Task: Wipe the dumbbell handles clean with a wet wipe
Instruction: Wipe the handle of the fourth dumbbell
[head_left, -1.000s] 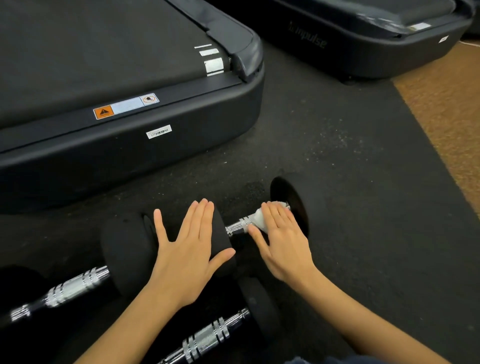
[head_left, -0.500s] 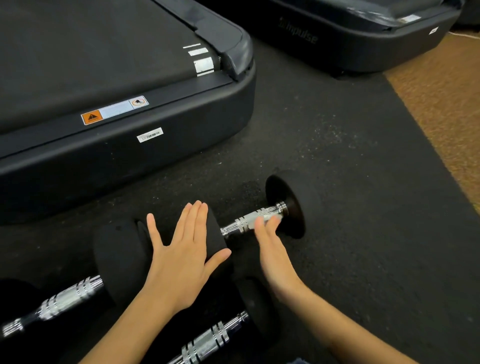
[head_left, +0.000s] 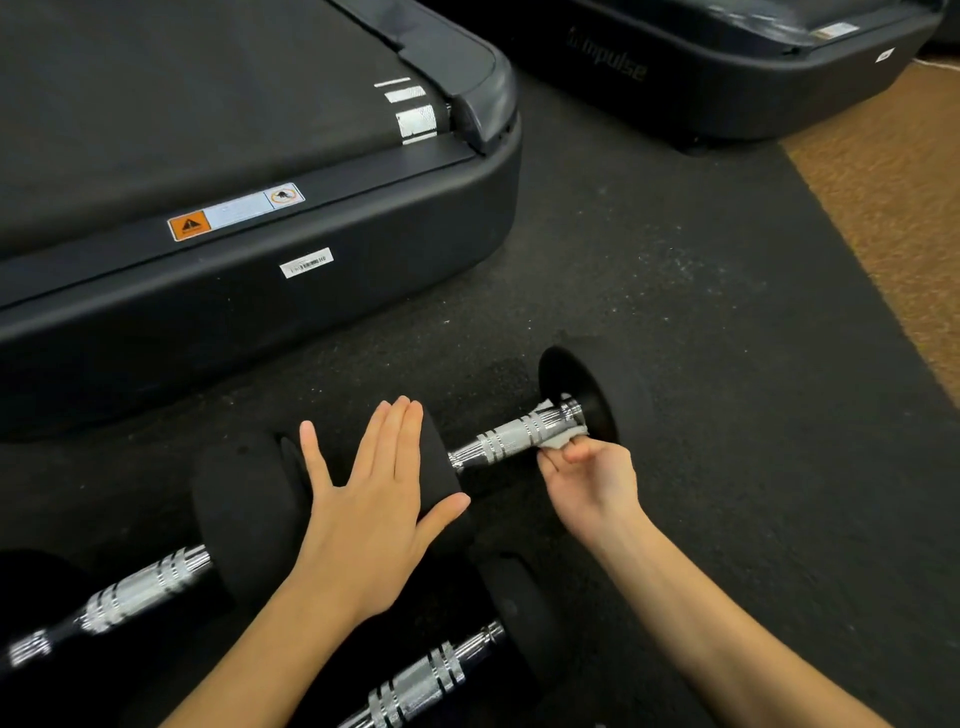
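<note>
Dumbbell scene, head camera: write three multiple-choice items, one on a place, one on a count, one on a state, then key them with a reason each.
1. Where is the wet wipe?
A. flat on the floor
B. on the handle's right end, next to the far head
C. draped over the treadmill

2. How many chrome handles show?
A. one
B. five
C. three

3. How does the left hand lie?
A. flat and open on a black dumbbell head
B. clenched round a handle
C. raised in the air

Answers:
1 B: the right hand pinches the white wipe against the handle close to the black head.
2 C: that handle, one at lower left and one at the bottom edge.
3 A: the fingers are spread flat over the near head.
</note>
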